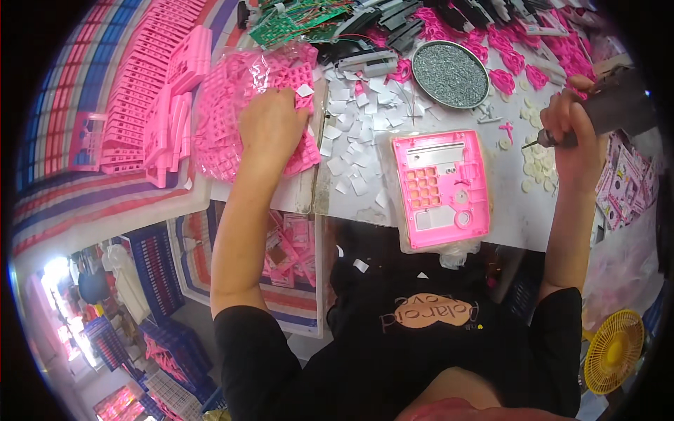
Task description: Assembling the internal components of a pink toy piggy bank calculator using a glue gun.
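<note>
My left hand point(272, 126) reaches into a clear plastic bag point(223, 91) full of pink button-grid pieces point(298, 149). Its fingers are curled down among them, and whatever they grip is hidden. In my right hand point(577, 133) is a dark power screwdriver point(614, 105), its thin bit pointing left above the table. Between my hands, a pink plastic housing point(449, 179) lies inner side up on a wrapped pad point(407, 242) at the table's front edge. Square openings, a long slot strip and a round ring show inside it.
A round dish of small screws point(450, 74) stands beyond the housing. White paper squares point(351, 147) lie scattered left of it, pale discs point(537, 165) to its right. Pink cords point(502, 81) and green circuit boards point(291, 24) crowd the back. Stacked pink housings point(140, 98) stand far left.
</note>
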The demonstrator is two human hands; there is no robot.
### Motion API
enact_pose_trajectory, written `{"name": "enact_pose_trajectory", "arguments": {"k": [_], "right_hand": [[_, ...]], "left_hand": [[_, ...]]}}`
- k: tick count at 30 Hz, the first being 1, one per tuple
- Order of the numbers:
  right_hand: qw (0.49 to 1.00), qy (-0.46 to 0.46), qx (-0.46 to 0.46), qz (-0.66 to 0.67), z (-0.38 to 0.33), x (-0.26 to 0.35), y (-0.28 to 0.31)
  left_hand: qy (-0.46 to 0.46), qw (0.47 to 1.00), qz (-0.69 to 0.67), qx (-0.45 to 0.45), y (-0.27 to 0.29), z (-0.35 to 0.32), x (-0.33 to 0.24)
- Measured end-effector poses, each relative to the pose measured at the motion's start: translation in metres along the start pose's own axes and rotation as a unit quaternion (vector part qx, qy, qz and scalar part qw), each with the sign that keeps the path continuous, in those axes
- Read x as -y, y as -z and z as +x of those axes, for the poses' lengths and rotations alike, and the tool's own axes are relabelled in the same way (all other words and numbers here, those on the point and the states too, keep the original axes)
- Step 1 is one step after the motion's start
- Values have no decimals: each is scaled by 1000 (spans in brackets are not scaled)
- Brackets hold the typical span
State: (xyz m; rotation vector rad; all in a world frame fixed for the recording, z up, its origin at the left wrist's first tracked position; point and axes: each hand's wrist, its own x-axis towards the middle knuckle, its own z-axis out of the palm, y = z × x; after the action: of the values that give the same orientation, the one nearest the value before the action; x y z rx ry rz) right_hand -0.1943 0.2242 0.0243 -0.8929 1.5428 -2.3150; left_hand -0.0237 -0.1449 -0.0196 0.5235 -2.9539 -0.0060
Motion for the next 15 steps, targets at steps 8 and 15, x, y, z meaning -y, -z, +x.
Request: {"name": "enact_pose_trajectory", "arguments": {"k": [8,15], "right_hand": [[885,232,-186,-357,-21,-1,-13],[877,195,146,-414,-60,-9,-72]], "left_hand": [[143,799,-584,14,12,-24,3],[149,509,-840,114,22,-66,-66]]}}
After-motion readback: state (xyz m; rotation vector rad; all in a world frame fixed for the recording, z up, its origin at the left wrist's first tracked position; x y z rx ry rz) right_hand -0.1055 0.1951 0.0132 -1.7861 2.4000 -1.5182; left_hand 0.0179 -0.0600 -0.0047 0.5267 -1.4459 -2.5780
